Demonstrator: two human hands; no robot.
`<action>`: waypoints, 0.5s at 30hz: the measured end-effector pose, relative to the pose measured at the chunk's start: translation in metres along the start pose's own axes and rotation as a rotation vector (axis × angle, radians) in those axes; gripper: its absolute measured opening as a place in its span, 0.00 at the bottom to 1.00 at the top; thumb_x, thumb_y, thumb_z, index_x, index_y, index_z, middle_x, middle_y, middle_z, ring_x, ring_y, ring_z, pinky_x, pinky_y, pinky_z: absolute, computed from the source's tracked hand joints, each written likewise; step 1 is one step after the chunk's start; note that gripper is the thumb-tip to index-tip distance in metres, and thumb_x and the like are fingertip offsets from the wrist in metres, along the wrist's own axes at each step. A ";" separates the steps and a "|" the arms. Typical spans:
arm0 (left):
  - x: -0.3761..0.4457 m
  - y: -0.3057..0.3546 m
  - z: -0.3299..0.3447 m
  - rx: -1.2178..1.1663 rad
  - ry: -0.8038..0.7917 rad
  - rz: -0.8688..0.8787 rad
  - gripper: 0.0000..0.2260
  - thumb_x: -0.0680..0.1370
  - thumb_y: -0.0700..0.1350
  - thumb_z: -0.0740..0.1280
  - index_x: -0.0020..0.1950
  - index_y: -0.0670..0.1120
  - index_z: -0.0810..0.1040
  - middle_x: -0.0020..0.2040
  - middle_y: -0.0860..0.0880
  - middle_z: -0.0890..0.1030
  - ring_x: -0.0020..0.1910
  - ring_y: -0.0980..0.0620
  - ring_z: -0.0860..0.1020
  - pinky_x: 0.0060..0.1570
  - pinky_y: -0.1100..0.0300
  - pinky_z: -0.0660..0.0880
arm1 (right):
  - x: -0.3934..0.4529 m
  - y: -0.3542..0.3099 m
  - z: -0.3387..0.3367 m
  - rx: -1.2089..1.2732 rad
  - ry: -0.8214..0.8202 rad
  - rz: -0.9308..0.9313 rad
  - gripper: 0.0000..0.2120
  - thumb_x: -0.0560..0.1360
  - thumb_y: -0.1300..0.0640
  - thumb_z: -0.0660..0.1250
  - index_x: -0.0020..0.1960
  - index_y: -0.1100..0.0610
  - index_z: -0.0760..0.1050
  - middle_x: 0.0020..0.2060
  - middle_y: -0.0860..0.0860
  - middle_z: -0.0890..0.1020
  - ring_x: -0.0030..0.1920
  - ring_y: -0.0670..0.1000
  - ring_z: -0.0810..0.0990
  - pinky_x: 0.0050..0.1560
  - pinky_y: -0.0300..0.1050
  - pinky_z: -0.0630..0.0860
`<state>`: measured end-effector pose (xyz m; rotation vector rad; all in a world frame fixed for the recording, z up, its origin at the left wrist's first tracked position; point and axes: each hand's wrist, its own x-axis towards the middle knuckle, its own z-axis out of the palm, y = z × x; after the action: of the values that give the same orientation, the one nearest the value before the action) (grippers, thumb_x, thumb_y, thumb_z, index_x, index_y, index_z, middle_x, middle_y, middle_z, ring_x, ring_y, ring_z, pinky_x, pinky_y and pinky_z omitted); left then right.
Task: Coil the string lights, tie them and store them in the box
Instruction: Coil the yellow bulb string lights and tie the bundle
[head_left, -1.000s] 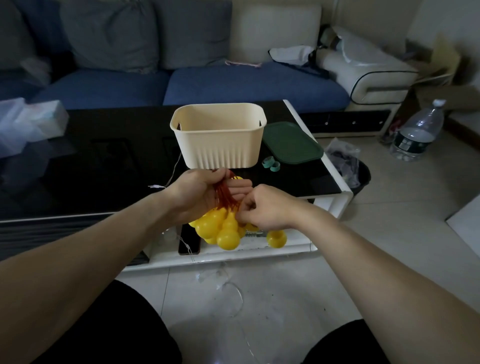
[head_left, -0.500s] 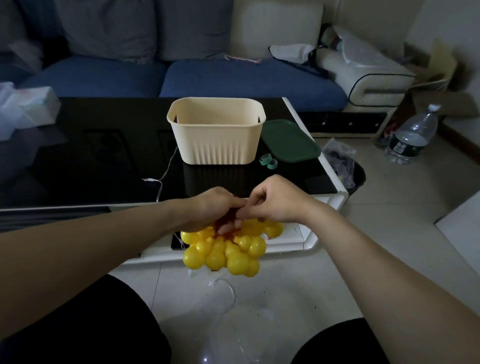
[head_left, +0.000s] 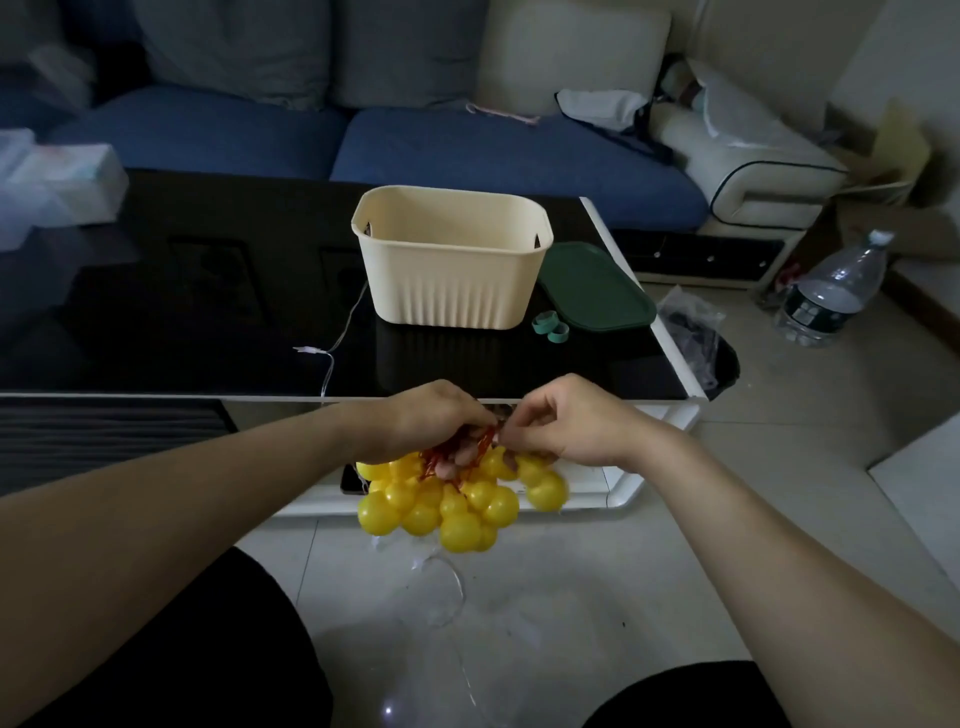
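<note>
The string lights (head_left: 452, 506) are a bunch of yellow gourd-shaped bulbs with red tassels, hanging in front of the table's near edge. My left hand (head_left: 431, 421) grips the bunch from above at its red tops. My right hand (head_left: 561, 423) pinches the red strands beside it, fingers curled. A thin clear wire (head_left: 337, 338) runs from the bunch up over the table; more wire (head_left: 447, 587) trails down to the floor. The cream ribbed box (head_left: 452, 260) stands open on the black table, beyond my hands.
A dark green lid (head_left: 597, 288) lies right of the box, with two green ties (head_left: 550, 327) in front of it. The black glass table (head_left: 182, 312) has tissue packs (head_left: 57, 187) at far left. A water bottle (head_left: 831, 291) stands on the floor at right, a sofa (head_left: 467, 145) behind.
Both hands dropped with the bunch from above the table edge to below it. The right hand shifted from under the bunch to pinching the red strands at the top.
</note>
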<state>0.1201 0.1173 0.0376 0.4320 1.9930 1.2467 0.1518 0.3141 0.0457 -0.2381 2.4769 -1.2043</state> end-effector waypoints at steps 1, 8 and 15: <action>0.000 -0.001 -0.002 0.000 0.024 -0.001 0.18 0.83 0.45 0.59 0.33 0.42 0.71 0.29 0.42 0.74 0.27 0.45 0.71 0.34 0.56 0.71 | 0.000 -0.001 0.002 -0.011 -0.028 0.014 0.02 0.75 0.54 0.75 0.44 0.50 0.85 0.39 0.47 0.87 0.44 0.47 0.85 0.52 0.49 0.81; -0.003 -0.004 -0.008 0.035 0.135 -0.017 0.25 0.84 0.53 0.58 0.29 0.43 0.67 0.26 0.40 0.73 0.24 0.45 0.70 0.33 0.56 0.72 | 0.003 0.000 0.006 -0.040 -0.051 0.052 0.06 0.75 0.51 0.75 0.43 0.53 0.85 0.39 0.53 0.87 0.40 0.49 0.85 0.46 0.51 0.82; -0.006 0.000 -0.005 0.020 0.168 -0.007 0.24 0.81 0.51 0.63 0.27 0.41 0.71 0.23 0.42 0.71 0.21 0.47 0.67 0.28 0.58 0.68 | 0.009 -0.008 0.012 0.120 0.056 -0.056 0.22 0.68 0.62 0.80 0.60 0.54 0.78 0.52 0.51 0.83 0.38 0.41 0.83 0.43 0.42 0.80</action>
<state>0.1206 0.1107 0.0416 0.3401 2.1471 1.2961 0.1481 0.2981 0.0428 -0.2465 2.4494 -1.3952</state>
